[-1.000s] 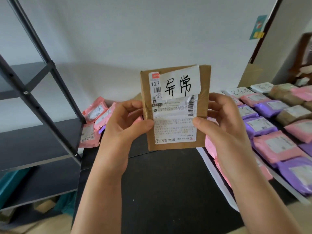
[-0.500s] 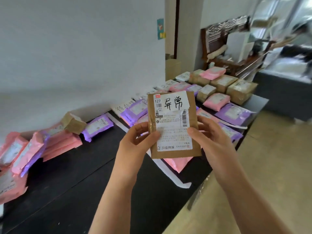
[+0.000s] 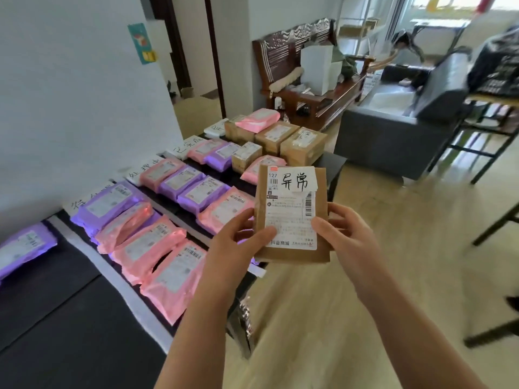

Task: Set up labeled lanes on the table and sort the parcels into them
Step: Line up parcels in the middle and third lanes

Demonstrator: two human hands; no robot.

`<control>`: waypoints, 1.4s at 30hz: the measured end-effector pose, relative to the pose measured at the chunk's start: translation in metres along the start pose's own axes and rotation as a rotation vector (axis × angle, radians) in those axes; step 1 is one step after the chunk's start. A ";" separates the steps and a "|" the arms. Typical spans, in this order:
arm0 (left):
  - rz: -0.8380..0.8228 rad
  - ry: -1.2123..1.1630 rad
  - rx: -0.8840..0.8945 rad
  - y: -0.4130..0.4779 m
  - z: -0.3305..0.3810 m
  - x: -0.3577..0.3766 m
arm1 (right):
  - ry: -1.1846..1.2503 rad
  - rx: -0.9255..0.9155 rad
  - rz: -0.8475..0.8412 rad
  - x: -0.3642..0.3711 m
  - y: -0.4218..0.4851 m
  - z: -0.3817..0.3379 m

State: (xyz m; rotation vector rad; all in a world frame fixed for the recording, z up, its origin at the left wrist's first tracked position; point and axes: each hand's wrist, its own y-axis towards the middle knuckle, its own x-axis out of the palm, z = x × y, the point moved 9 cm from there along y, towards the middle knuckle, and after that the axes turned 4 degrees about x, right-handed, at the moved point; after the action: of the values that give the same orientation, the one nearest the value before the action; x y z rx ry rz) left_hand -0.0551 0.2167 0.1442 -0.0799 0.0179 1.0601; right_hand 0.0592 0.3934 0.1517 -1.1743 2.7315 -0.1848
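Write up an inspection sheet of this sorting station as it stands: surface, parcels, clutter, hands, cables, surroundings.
Surface: black table, split into lanes by a white tape strip.
Job's things: brown parcel with a handwritten label, held up off the table; pink mailers and purple mailers lie in rows; brown boxes in the far lane; lane labels along the wall.
Clutter: nothing seen.
Hands: left hand and right hand grip the brown parcel by its side edges.
Cables: nothing seen.
Surroundings: wooden bench, grey sofa.
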 end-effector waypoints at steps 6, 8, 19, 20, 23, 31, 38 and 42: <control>-0.003 0.012 -0.101 0.047 -0.021 0.080 | -0.037 0.055 0.033 -0.069 0.063 0.016; -0.015 0.048 -0.097 0.069 -0.024 0.098 | -0.024 0.089 0.026 -0.079 0.086 0.025; -0.154 0.314 -0.038 0.236 -0.045 0.187 | 0.016 0.257 0.062 -0.112 0.259 0.050; -0.174 0.331 -0.046 0.252 -0.048 0.195 | 0.022 0.273 0.067 -0.115 0.275 0.051; -0.237 0.400 -0.072 0.301 -0.054 0.218 | 0.033 0.306 0.100 -0.121 0.318 0.056; -0.151 0.451 -0.170 0.392 -0.088 0.260 | 0.023 0.416 0.130 -0.141 0.419 0.091; -0.034 0.471 -0.227 0.456 -0.109 0.293 | -0.068 0.519 0.044 -0.145 0.517 0.115; 0.063 0.408 -0.328 0.486 -0.133 0.308 | -0.161 0.570 -0.045 -0.142 0.566 0.134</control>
State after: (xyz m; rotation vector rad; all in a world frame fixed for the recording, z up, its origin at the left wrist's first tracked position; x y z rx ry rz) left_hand -0.3252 0.7113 -0.0329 -0.5949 0.2167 1.0870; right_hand -0.2192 0.8774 -0.0653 -1.0238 2.2799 -0.7759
